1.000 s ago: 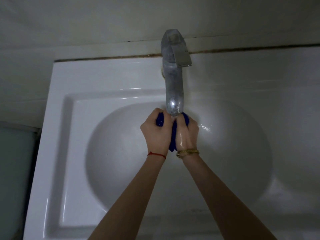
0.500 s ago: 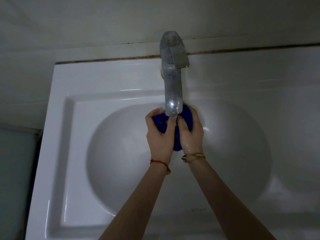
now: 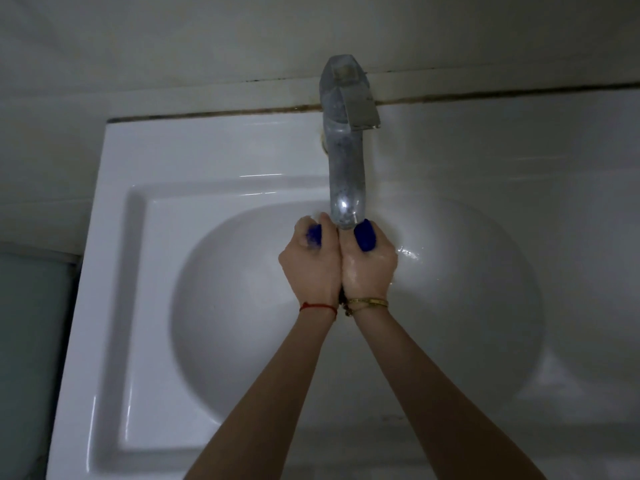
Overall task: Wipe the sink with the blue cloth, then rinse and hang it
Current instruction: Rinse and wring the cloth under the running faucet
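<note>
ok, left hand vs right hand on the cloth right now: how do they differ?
The left hand wears a red string at the wrist; the right hand wears a gold bracelet. The right hand looks wet and shiny; the left looks duller. More of the blue cloth shows in the right hand; only a small blurred patch shows in the left. Shared: both grip the cloth, pressed side by side under the faucet.

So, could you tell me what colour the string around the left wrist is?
Red string, clearest in the head view.
</note>
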